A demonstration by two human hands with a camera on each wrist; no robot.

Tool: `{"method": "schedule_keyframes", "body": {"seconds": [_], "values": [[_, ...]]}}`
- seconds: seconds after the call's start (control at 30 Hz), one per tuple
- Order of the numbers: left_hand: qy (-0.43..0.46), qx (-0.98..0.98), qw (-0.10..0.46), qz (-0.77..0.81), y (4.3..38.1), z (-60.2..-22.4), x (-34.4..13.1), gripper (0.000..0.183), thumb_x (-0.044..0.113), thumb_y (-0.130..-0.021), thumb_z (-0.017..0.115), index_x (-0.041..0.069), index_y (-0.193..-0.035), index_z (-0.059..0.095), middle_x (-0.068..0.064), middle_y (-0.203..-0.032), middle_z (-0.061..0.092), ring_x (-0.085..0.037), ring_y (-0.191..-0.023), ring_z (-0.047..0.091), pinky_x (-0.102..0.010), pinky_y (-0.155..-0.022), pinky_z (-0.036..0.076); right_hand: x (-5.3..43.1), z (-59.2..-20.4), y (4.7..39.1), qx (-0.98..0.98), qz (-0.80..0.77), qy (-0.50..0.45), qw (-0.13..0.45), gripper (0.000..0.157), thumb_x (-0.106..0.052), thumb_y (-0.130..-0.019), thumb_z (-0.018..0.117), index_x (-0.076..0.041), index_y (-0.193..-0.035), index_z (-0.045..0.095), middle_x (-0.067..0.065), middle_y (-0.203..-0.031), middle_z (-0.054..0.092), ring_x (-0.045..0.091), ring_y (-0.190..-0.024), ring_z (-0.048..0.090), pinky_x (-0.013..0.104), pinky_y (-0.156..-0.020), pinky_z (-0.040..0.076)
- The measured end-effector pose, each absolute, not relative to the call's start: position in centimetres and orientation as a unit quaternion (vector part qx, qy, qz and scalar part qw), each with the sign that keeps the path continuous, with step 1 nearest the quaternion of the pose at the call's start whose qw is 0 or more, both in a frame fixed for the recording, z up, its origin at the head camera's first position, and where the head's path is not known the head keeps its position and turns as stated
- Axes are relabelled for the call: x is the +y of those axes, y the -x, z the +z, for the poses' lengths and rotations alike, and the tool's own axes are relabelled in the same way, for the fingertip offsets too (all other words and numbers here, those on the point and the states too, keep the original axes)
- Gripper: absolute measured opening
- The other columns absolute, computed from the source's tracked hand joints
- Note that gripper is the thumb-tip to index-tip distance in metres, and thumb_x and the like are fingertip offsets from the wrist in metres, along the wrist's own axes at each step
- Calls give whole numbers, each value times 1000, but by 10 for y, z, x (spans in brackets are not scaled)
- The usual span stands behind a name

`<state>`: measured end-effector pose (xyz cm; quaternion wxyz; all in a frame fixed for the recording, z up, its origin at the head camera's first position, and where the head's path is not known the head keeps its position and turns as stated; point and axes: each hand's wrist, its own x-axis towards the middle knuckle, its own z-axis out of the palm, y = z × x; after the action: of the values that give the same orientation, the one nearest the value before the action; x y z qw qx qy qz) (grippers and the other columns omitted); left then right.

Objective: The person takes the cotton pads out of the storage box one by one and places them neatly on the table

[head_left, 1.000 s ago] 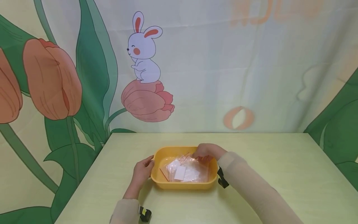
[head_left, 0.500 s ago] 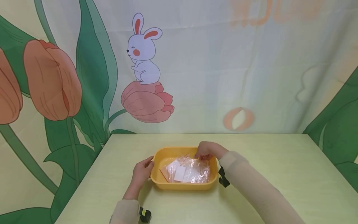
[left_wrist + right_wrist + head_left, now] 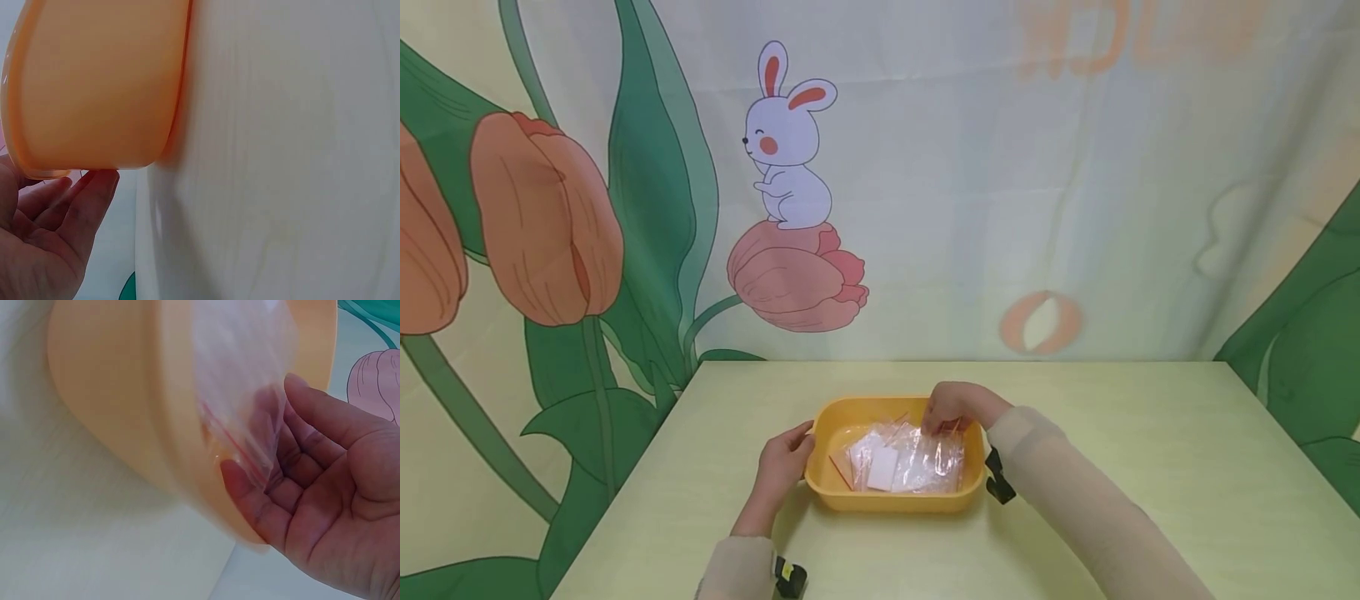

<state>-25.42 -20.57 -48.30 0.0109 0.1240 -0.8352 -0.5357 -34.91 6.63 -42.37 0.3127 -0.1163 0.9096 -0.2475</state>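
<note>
A yellow plastic basin stands on the table, holding several clear zip-lock bags and a white card-like piece. My left hand grips the basin's left end; in the left wrist view its fingers lie against the outer wall, below the rim. My right hand reaches over the far right part of the rim. Seen from the right wrist, its curled fingers hold the edge of a clear bag with a red zip strip, the thumb on the near side.
The pale wooden table stretches to both sides of the basin. Behind it hangs a cloth backdrop printed with tulips and a rabbit. A small black camera sits at the right wrist, another at the left.
My right hand has shifted slightly within the basin's far right corner, and the bags under it have changed their folds and shine. The left hand keeps its grip on the basin.
</note>
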Motion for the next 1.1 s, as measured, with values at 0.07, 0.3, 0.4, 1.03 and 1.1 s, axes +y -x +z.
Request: {"method": "schedule_keyframes", "body": {"seconds": [0.07,0.3,0.4,1.03,1.1], "values": [[-123,-835,11,-536,254,-483,-206,44,17,-106,49,1,-147,53,-28,-137,63,-18,-90,65,-24,-71,61,66,-424,349,908,-246,122,317,12,-17,-95,71,-8,-88,74,-4,-68,56,11,-69,51,20,-61,46],[-121,-834,12,-538,255,-484,-207,44,16,-106,50,1,-147,53,-28,-136,64,-16,-89,65,-22,-69,60,62,-420,347,903,-257,124,322,10,-12,-95,71,-4,-91,74,-6,-61,50,6,-58,42,16,-55,38],[-121,-834,12,-538,255,-485,-207,44,16,-106,50,1,-147,53,-28,-136,63,-16,-89,64,-21,-69,59,60,-417,347,903,-257,119,324,10,-12,-95,71,-3,-96,75,-4,-64,51,8,-61,45,15,-56,41],[-120,-833,11,-540,253,-482,-205,44,17,-106,49,1,-147,53,-28,-139,62,-20,-96,66,-23,-72,61,56,-400,345,899,-265,148,315,12,-10,-97,68,-4,-97,77,-3,-70,66,7,-58,52,14,-54,47],[-122,-834,9,-538,253,-482,-205,45,17,-107,49,1,-148,52,-28,-140,61,-22,-99,67,-24,-74,62,56,-397,344,897,-271,149,316,11,-8,-98,67,-3,-97,77,-2,-70,67,7,-58,53,14,-54,48]]}}
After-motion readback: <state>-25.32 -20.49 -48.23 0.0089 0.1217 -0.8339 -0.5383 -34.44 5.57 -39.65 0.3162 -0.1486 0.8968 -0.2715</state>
